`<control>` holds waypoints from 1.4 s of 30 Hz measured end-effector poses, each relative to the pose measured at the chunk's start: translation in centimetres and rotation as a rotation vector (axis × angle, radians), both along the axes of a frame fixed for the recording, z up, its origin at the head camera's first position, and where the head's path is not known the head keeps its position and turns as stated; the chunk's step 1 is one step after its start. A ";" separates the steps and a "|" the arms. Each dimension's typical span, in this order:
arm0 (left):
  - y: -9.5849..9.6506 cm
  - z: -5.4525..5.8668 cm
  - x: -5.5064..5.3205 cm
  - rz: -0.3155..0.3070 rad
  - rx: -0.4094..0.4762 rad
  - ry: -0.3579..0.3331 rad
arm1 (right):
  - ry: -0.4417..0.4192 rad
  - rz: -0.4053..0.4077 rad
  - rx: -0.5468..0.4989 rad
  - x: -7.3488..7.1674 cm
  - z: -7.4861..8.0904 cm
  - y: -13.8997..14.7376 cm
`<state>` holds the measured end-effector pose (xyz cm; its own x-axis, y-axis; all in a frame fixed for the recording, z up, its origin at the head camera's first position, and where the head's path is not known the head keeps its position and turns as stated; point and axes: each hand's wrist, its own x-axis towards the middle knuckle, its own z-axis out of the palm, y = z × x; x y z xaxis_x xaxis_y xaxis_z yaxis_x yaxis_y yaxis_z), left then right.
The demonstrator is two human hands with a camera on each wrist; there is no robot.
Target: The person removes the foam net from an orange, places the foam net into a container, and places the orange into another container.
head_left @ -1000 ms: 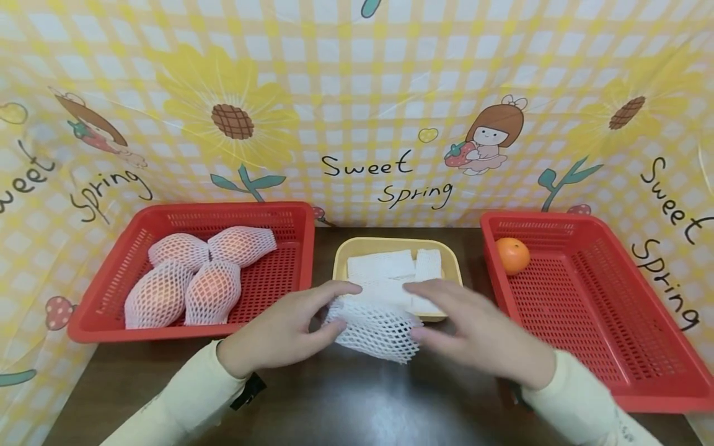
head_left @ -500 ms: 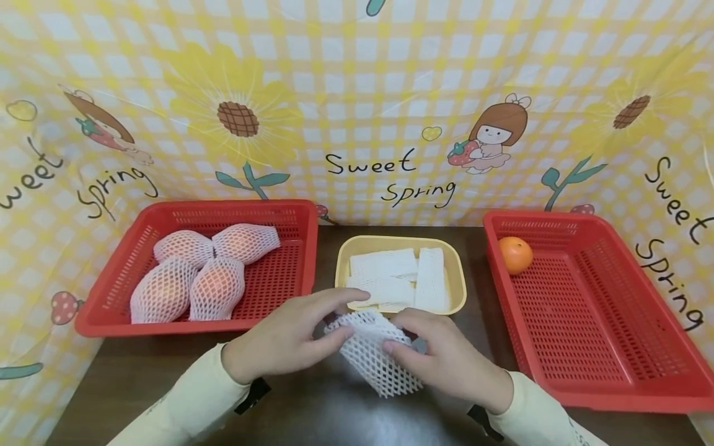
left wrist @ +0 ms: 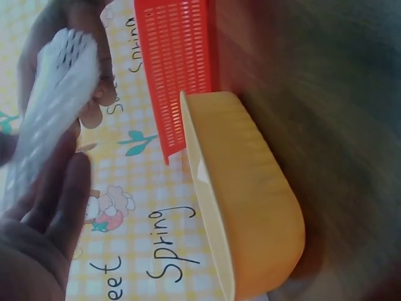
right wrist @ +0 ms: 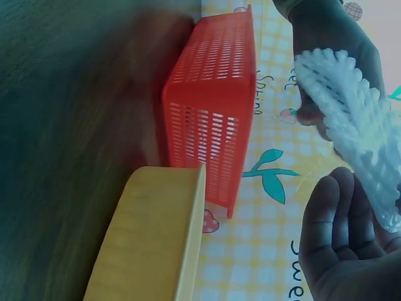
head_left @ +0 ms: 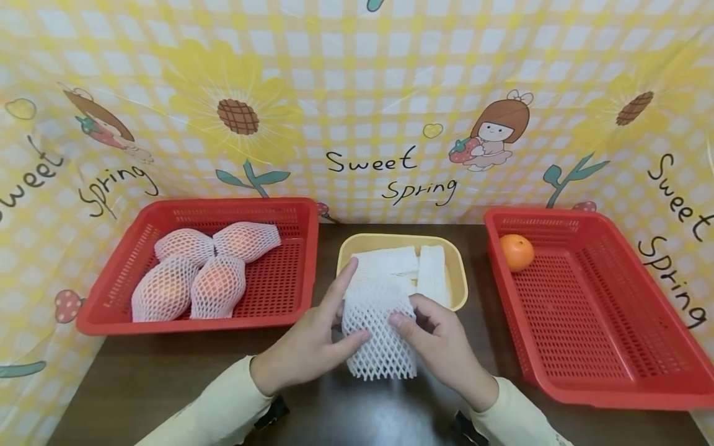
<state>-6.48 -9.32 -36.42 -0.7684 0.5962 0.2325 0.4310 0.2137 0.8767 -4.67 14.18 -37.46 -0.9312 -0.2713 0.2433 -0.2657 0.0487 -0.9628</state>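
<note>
A white foam fruit net [head_left: 379, 341] hangs between both hands in front of the yellow tub, lying flat with its cut end toward me. My left hand [head_left: 301, 353] holds its left side, thumb in front and other fingers behind, the index finger stretched upward. On the opposite side my right hand [head_left: 449, 353] pinches it, thumb pressed on the mesh and fingers curled behind. In the right wrist view the end of the net [right wrist: 357, 119] shows a narrow slit. The yellow tub [head_left: 458, 291] contains several more flat white nets [head_left: 385, 260].
At the left, a red basket [head_left: 284, 313] contains several round fruits in foam nets [head_left: 217, 288]. The right red basket [head_left: 658, 371] has one bare orange [head_left: 517, 253] at its back left corner. A yellow checked cloth [head_left: 357, 93] stands behind the dark table [head_left: 167, 371].
The net has turned from slanting sideways to upright, its cut end toward me. My right hand has shifted inward and taken a pinch on it; the left index finger has lifted.
</note>
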 end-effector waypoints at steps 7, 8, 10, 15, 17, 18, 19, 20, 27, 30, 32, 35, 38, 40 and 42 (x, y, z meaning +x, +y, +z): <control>0.1 -0.4 -0.2 0.040 0.146 -0.090 | -0.102 0.131 -0.096 -0.2 -0.7 -0.2; 0.1 -0.4 -0.2 0.044 0.143 -0.095 | -0.111 0.136 -0.103 -0.2 -0.8 -0.2; 0.0 -0.5 -0.2 0.043 0.133 -0.125 | -0.122 0.110 -0.096 -0.2 -0.8 -0.2; -0.2 -0.8 0.0 0.012 -0.033 -0.105 | -0.173 0.042 -0.136 -0.2 -0.8 -0.1; -0.3 -0.9 0.1 0.009 -0.116 -0.057 | -0.141 0.031 -0.116 -0.2 -0.9 0.0; -0.3 -0.9 0.1 0.016 -0.147 -0.044 | -0.104 0.028 -0.085 -0.1 -0.9 0.1; -0.4 -0.9 0.1 0.030 -0.172 -0.023 | -0.044 0.024 -0.042 -0.1 -1.0 0.1; -0.4 -1.0 0.1 0.034 -0.176 -0.025 | 0.011 0.029 -0.010 0.0 -1.1 0.1; -0.6 -0.7 0.0 0.057 -0.109 -0.063 | 0.267 0.055 0.138 -0.1 -1.2 0.1; -0.6 -0.6 -0.1 0.054 -0.103 -0.071 | 0.295 0.083 0.142 -0.3 -1.1 0.1; -0.6 -0.5 -0.1 0.059 -0.110 -0.063 | 0.302 0.085 0.138 -0.3 -1.0 0.2; -0.6 -0.4 -0.1 0.073 -0.117 -0.048 | 0.293 0.069 0.118 -0.4 -0.7 0.4; -0.6 -0.3 -0.2 0.091 -0.126 -0.041 | 0.277 0.041 0.114 -0.5 -0.5 0.7; -0.6 -0.2 -0.3 0.095 -0.134 -0.046 | 0.253 0.031 0.131 -0.6 -0.4 0.9; -0.6 -0.2 -0.5 0.095 -0.137 -0.056 | 0.221 0.026 0.147 -0.8 -0.4 1.0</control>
<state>-7.01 -9.94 -36.64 -0.8325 0.5432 0.1090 0.3540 0.3703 0.8588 -5.49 15.17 -37.82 -0.8521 -0.3420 0.3962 -0.4719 0.1745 -0.8642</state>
